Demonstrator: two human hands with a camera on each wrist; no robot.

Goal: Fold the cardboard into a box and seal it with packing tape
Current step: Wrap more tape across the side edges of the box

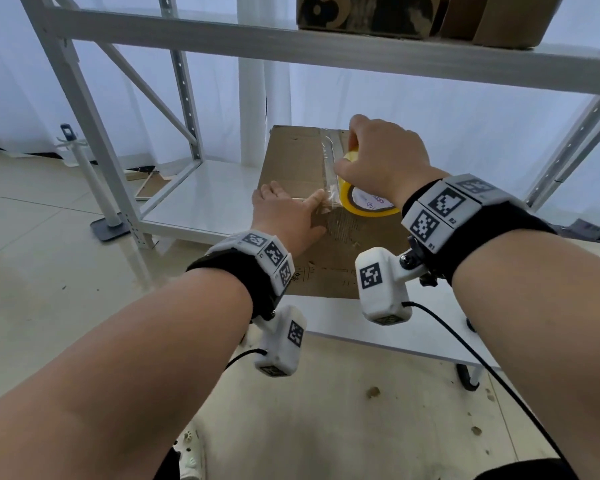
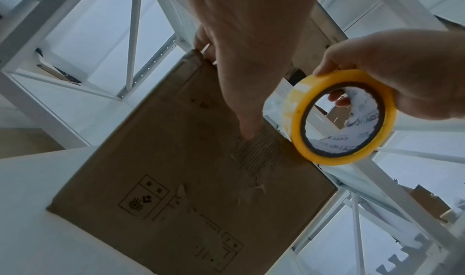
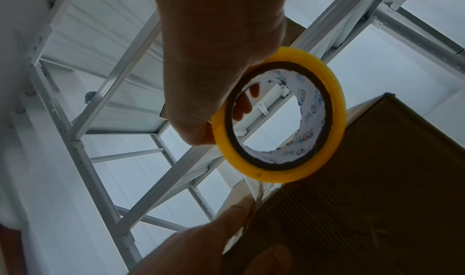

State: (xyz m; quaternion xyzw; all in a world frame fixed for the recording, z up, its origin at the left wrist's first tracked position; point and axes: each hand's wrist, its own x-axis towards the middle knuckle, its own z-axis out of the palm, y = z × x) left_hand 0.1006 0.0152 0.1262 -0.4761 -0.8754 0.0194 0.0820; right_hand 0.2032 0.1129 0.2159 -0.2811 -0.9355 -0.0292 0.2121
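Cardboard box (image 1: 298, 188) is stood on the white table (image 1: 395, 327), its closed top flaps facing upward and its near face, printed with handling symbols, turned toward the person. All positions below are given relative to this box.

A strip of clear tape (image 1: 328, 168) is laid along the centre seam of the box top, from the far edge toward the near edge. The tape roll (image 1: 361, 202), yellow with a white printed core, is held on edge at the near end of that strip, just above the top near edge of the box and to the right of the seam.

The roll is gripped by the right hand (image 1: 385, 157): the thumb is pressed on the outer rim, and in the wrist views fingertips (image 3: 242, 108) are seen curled through the core. The hand is thus positioned over the right half of the box top, with the roll below and in front of the palm.

The left hand (image 1: 284, 213) is laid flat on the left half of the box top, fingers extended and nothing enclosed. Its index finger (image 1: 312, 199) is pressed against the near end of the tape strip at the seam, just beside the roll.

A white metal shelving rack (image 1: 187, 39) is located behind the box, with further cardboard cartons (image 1: 430, 15) on its upper shelf.
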